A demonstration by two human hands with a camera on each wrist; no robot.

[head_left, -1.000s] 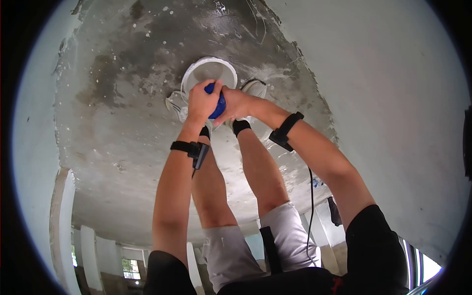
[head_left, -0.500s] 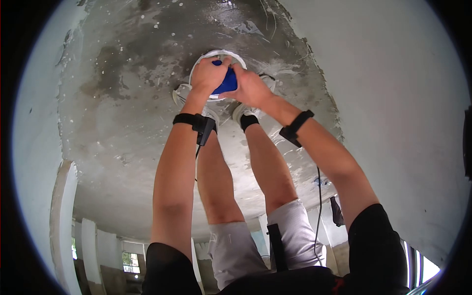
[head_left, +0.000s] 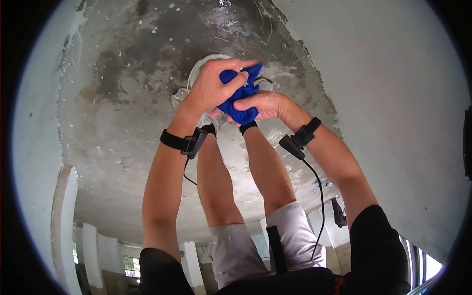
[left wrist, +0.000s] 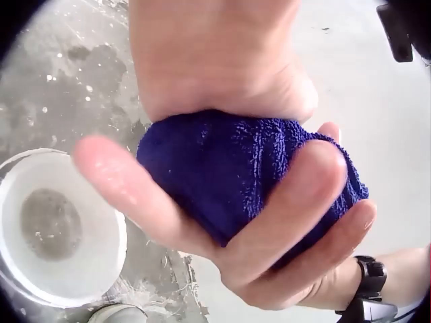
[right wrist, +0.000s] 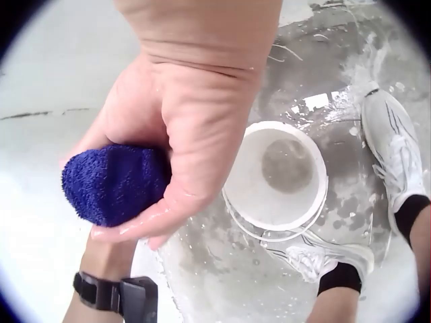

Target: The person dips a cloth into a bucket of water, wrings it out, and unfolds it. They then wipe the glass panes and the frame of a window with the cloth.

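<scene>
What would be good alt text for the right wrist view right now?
The right hand grips a bunched blue cloth. Below, a white bucket with murky liquid inside stands on a stained floor near two white shoes.

Floor (right wrist: 347,171) glare, dark fisheye corners, wrist views washed-out

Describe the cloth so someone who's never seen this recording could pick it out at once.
On the grey, white-spotted floor, find the white bucket near the shoes. In the head view, the left hand partly covers it and, with the right hand, grips the bunched cloth. Its deep blue colour sets it apart from the white bucket and bare hands.
</scene>
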